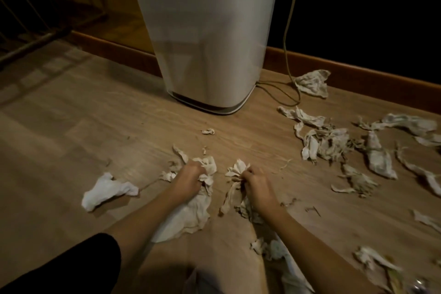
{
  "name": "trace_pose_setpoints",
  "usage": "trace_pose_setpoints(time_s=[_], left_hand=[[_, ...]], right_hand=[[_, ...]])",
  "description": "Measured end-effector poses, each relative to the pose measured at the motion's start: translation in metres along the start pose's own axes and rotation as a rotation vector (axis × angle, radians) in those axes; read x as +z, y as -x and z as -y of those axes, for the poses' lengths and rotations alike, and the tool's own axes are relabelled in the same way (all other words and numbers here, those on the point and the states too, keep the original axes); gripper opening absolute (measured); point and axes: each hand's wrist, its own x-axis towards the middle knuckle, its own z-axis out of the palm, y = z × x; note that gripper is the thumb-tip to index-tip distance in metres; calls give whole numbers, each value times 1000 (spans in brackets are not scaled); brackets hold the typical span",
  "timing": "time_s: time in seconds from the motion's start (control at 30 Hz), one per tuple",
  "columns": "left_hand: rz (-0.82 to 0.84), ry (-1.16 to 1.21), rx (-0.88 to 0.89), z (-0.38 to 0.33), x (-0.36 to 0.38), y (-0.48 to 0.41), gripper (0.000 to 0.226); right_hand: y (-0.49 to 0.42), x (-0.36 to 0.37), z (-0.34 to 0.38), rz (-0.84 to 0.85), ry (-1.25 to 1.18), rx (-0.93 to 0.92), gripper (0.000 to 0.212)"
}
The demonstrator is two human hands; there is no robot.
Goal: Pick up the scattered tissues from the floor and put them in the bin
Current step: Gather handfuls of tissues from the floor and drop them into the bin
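Dim wood-look floor (pixel 71 126) runs to a brown skirting board (pixel 358 71), where a tall white bin (pixel 207 31) stands with a cable (pixel 290 31) trailing beside it. Seen from the head camera, the left hand (pixel 188 178) is closed around a bunch of crumpled tissues (pixel 207 169) in mid-floor, and the right hand (pixel 256 182) is clenched on another wad (pixel 236 169) just beside it. More scattered tissues (pixel 329 143) lie toward the floor's right edge, and one white tissue (pixel 105 190) lies left of the hands.
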Motion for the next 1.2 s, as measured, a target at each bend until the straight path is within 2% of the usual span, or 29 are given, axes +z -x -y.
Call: trace_pose_setpoints(time_s=[0.07,0.17,0.23,0.3,0.33,0.4,0.43,0.5,0.53,0.57,0.6,0.7,0.77,0.87,0.97,1.07,1.13,1.2], left_hand=[[-50,31,9,1,-15,0,18],[-275,158,-133,9,-49,5,19],[-423,180,-207,12,-67,15,20],[-472,190,-247,7,-73,29,20],[-449,196,-247,2,-69,38,18],[-362,157,-137,-6,-46,56,17],[-268,129,-114,-10,-32,66,25],[0,109,-200,-12,-8,85,59],[99,88,-232,-12,0,93,72],[132,57,-220,-10,7,98,76],[104,28,-183,-11,9,102,71],[-7,7,-124,-4,11,102,35],[-20,39,-117,0,5,99,27],[-157,157,-100,1,-15,102,21],[-392,261,-335,31,-40,103,20],[-557,183,-543,73,-60,103,21],[-612,167,-648,86,-68,107,21],[-557,187,-774,99,-65,113,32]], right_hand=[[-12,-5,7,-30,-36,60,14],[-51,-19,28,-52,-117,133,19],[-85,-29,47,-123,-145,136,20],[-120,-32,64,-177,-122,95,20],[-135,-30,72,-187,-97,59,19],[-159,-18,79,-112,18,-5,21],[-165,-10,80,-22,98,-23,24],[-166,12,77,205,221,-27,34],[-160,22,74,266,256,-28,39],[-151,30,72,258,272,-42,42],[-139,37,71,192,267,-69,41],[-99,52,70,-36,137,-172,28],[-74,60,67,-89,65,-208,24],[-60,59,64,-64,-8,-183,15],[-73,42,71,-48,-85,-146,17],[-86,25,92,-103,-149,-103,22],[-90,22,114,-91,-183,-137,26],[-91,33,136,7,-186,-199,30]])
